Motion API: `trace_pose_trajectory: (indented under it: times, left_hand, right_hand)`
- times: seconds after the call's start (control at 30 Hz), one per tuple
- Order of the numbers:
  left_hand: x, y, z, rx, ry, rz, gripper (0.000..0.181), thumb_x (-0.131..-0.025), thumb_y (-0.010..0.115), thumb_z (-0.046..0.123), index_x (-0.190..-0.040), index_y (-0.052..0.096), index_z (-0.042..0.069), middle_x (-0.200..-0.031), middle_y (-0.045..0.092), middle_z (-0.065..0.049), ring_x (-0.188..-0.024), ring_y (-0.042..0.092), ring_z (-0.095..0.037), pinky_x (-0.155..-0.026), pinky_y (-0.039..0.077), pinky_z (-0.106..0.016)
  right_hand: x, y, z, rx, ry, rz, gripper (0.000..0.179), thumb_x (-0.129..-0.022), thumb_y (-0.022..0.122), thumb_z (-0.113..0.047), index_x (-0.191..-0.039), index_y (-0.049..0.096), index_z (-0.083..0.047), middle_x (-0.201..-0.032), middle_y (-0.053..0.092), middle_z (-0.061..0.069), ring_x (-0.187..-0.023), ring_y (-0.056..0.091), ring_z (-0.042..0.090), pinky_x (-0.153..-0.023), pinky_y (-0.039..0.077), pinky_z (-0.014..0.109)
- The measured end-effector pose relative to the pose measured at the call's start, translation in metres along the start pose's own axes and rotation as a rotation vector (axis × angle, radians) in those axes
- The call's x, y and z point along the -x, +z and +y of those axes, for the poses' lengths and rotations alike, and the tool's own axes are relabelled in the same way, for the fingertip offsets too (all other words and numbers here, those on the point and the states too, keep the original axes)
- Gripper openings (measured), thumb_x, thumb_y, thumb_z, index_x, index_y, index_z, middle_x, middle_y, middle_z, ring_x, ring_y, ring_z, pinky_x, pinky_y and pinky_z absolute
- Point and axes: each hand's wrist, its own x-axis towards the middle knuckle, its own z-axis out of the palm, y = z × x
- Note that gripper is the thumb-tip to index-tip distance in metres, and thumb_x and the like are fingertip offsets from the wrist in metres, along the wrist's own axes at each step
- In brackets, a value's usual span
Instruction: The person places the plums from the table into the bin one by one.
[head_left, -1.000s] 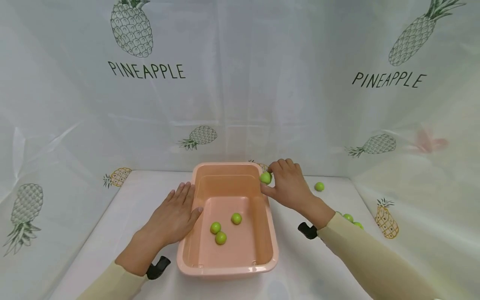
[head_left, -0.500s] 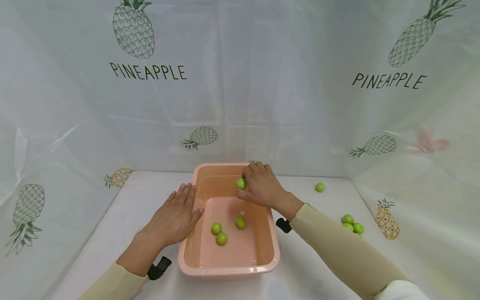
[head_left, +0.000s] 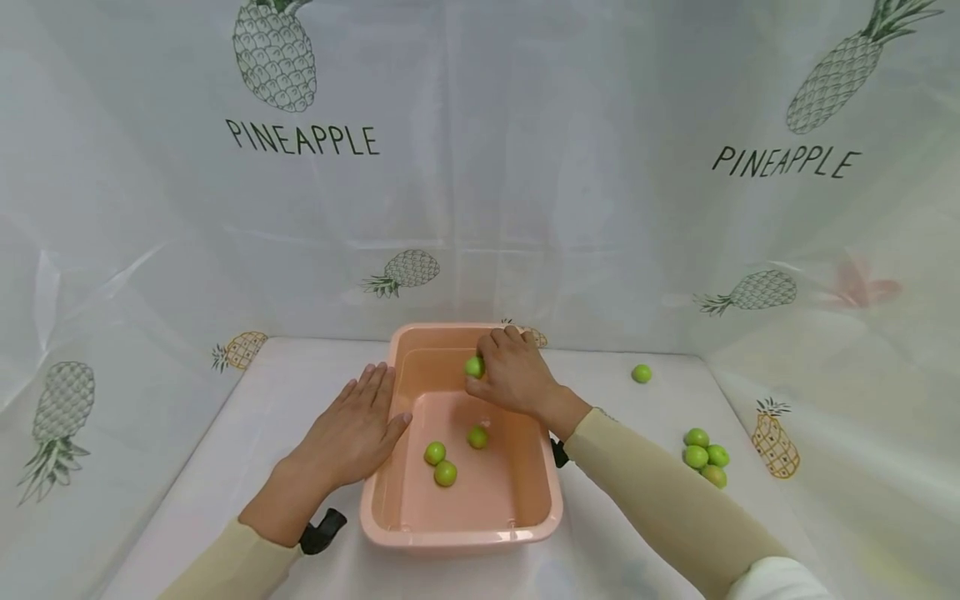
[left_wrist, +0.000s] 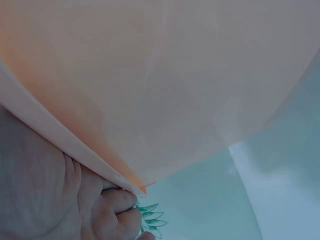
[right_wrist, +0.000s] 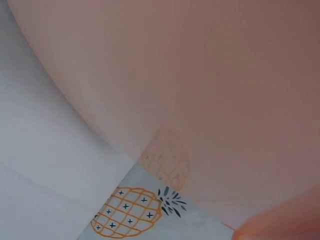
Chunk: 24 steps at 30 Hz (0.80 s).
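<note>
A peach-pink plastic basin [head_left: 480, 540] stands in the middle of the table, with several small round green fruits in or above it. My left hand [head_left: 347, 436] lies with straight fingers along its left rim, thumb over the edge. In the left wrist view the palm and fingers [left_wrist: 112, 215] touch the basin's outer wall. Over the far right part of the basin, my right hand [head_left: 517, 373] pinches one green fruit [head_left: 474, 367] between thumb and fingers. Below lie a single fruit [head_left: 477, 437] and two touching ones [head_left: 440, 464]. In the right wrist view the basin wall fills most of the frame and hides the fruit.
On the white table [head_left: 600, 533], one green fruit [head_left: 641, 373] lies alone at the back right. A cluster of several more fruits [head_left: 696, 457] sits nearer on the right, one tinged yellow-brown. A pineapple-printed sheet [head_left: 570, 208] hangs behind the table.
My right hand has moved left with its green fruit, from the basin's right rim to over its inside. My left hand has stayed on the left rim.
</note>
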Motion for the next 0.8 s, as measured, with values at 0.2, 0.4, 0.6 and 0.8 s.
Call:
trace_pose_trajectory:
  times: [0.2,0.4,0.6,0.8]
  left_hand:
    - [-0.0011,0.0018,-0.0014,0.001,0.002,-0.008,0.073,-0.103,0.038,0.044,-0.149,0.025,-0.011,-0.155,0.023,-0.027,-0.144,0.018,-0.04,-0.114,0.021,-0.054]
    - [-0.0026,0.0008,-0.0012,0.001,-0.001,-0.011,0.073,-0.103,0.039,0.044,-0.149,0.024,-0.011,-0.155,0.023,-0.027,-0.144,0.018,-0.04,-0.114,0.021,-0.054]
    - [-0.0033,-0.0002,-0.0005,0.02,-0.004,-0.014,0.073,-0.103,0.039,0.044,-0.149,0.024,-0.011,-0.155,0.022,-0.027,-0.144,0.017,-0.041,-0.114,0.021,-0.054]
    - [-0.0032,0.002,-0.0022,0.02,-0.004,-0.023,0.074,-0.104,0.033,0.047,-0.15,0.021,-0.01,-0.156,0.019,-0.025,-0.145,0.016,-0.039,-0.115,0.019,-0.053]
  right_hand:
    - [0.0007,0.0064,0.0005,0.017,-0.014,0.009,0.032,-0.086,0.055,-0.048,-0.091,0.056,-0.016,-0.088,0.05,-0.003,-0.085,0.044,0.019,-0.075,0.038,0.039]
    - [-0.0008,0.0088,0.0017,0.035,-0.012,0.004,0.035,-0.087,0.055,-0.048,-0.096,0.058,-0.014,-0.093,0.054,0.0,-0.088,0.046,0.02,-0.079,0.039,0.041]
    - [0.0002,0.0077,0.0026,0.034,-0.002,-0.007,0.04,-0.086,0.06,-0.048,-0.101,0.06,-0.011,-0.1,0.057,0.003,-0.093,0.048,0.024,-0.086,0.039,0.044]
    - [0.0008,0.0059,0.003,0.035,-0.016,0.02,0.037,-0.087,0.059,-0.046,-0.1,0.06,-0.011,-0.099,0.058,0.003,-0.093,0.048,0.025,-0.086,0.039,0.044]
